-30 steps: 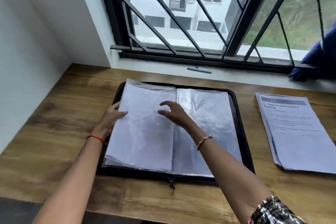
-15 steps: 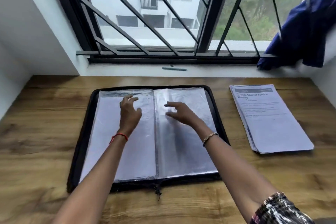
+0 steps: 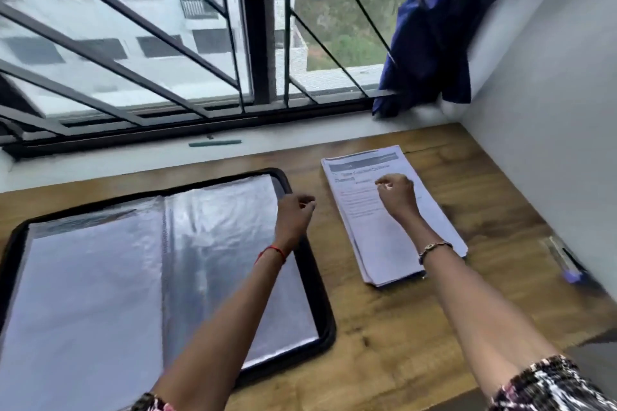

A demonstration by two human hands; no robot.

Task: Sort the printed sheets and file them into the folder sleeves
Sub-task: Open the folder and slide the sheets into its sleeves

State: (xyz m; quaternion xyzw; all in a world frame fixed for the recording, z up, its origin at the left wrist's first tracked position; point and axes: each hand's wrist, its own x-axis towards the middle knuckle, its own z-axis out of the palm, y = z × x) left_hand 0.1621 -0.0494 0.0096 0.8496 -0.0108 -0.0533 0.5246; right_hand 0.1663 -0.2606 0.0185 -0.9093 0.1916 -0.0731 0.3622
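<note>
1. Folder (image 3: 321, 294) lies open and flat on the desk (image 3: 494, 210), black zip rim all round.
2. Two clear sleeves face up: left sleeve (image 3: 93, 277), right sleeve (image 3: 217, 237). Both are glossy and crinkled. Can't tell if either has paper in it.
3. Sheets (image 3: 387, 253) are in one stack on the desk just right of the folder, not touching it. Printed side is up with a dark header bar at the far end. The text is blurred.
4. Your left hand (image 3: 295, 215) is over the folder's far right corner, above the rim. Fingers are loosely curled with the tips close together, holding nothing.
5. Your right hand (image 3: 397, 195) is right of the folder, over the far half of the stack. Fingers are curled in with the thumb near the index tip. Can't tell if it pinches the top sheet or only touches it.
6. Red thread (image 3: 272, 252) is on your left wrist, bracelet (image 3: 434, 247) on your right.
7. Green pen (image 3: 215, 143) lies on the sill beyond the folder, below the window bars (image 3: 133, 53).
8. Blue cloth (image 3: 430, 37) hangs at the window, far right of the folder.
9. A second pen (image 3: 567, 265) lies well right of the folder, against the wall.
</note>
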